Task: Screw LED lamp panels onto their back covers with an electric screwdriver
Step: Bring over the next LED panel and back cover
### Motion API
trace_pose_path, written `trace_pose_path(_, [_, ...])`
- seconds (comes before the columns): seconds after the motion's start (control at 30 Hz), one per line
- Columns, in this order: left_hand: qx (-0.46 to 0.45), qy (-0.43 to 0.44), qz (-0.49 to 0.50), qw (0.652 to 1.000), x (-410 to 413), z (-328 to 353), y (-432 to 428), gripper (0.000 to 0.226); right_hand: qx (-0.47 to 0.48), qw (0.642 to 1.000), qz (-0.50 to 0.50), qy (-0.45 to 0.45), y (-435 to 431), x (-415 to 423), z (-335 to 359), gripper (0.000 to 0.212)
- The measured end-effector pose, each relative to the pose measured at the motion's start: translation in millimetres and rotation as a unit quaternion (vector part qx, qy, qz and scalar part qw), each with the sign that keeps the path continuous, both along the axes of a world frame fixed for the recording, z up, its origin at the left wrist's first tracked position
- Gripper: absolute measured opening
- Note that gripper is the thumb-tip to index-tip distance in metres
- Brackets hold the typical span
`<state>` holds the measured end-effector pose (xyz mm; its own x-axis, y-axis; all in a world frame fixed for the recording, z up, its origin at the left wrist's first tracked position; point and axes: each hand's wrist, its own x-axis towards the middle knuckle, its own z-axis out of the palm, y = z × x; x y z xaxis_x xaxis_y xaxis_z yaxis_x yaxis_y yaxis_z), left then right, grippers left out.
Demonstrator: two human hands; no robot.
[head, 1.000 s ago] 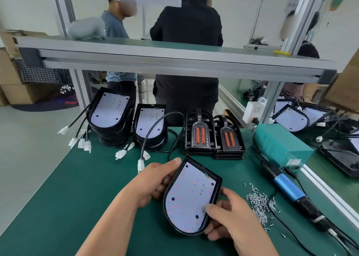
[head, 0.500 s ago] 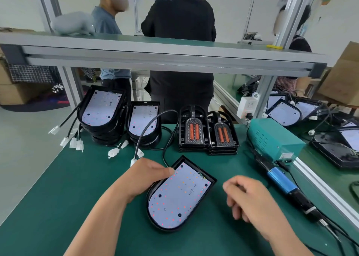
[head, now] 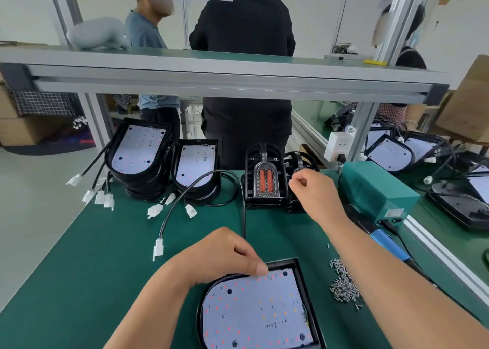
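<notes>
1. Left hand (head: 219, 258) grips the far-left rim of the back cover (head: 285, 264), thumb pressed on the LED panel (head: 254, 311) seated in it. Probably pins the pair square at the desk's near edge for screwing.
2. Right hand (head: 312, 190) is out at the right stack of black lens housings (head: 266, 179), fingers curled. Cannot tell if it holds anything.
3. Screw pile (head: 344, 285) and electric screwdriver (head: 389, 245) lie to the right, handy, untouched.
4. Desk (head: 92, 256): green mat, with wired lamp stacks (head: 140, 150) at rear left. Aluminium shelf rail (head: 211, 76) overhead, people standing beyond it.
</notes>
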<state>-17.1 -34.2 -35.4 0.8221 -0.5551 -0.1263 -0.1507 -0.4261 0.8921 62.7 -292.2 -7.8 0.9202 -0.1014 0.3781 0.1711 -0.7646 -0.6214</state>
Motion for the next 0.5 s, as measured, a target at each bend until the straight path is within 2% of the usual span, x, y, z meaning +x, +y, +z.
trace_pose_path(0.13, [-0.004, 0.01, -0.016, 1.0, -4.0, 2.1, -8.8, 0.022, -0.098, 0.995, -0.017, 0.031, 7.1, 26.5, 3.3, 0.02])
trace_pose_path(0.23, [-0.006, 0.008, -0.016, 1.0, -4.8, 1.6, -11.3, 0.024, -0.131, 0.99, -0.023, 0.043, 9.9, 33.9, 2.1, 0.025])
trace_pose_path(0.5, [0.005, 0.023, -0.009, 1.0, -7.7, 1.5, -18.3, 0.033, -0.081, 0.996, -0.023, 0.021, 12.0, 35.1, 3.6, 0.027])
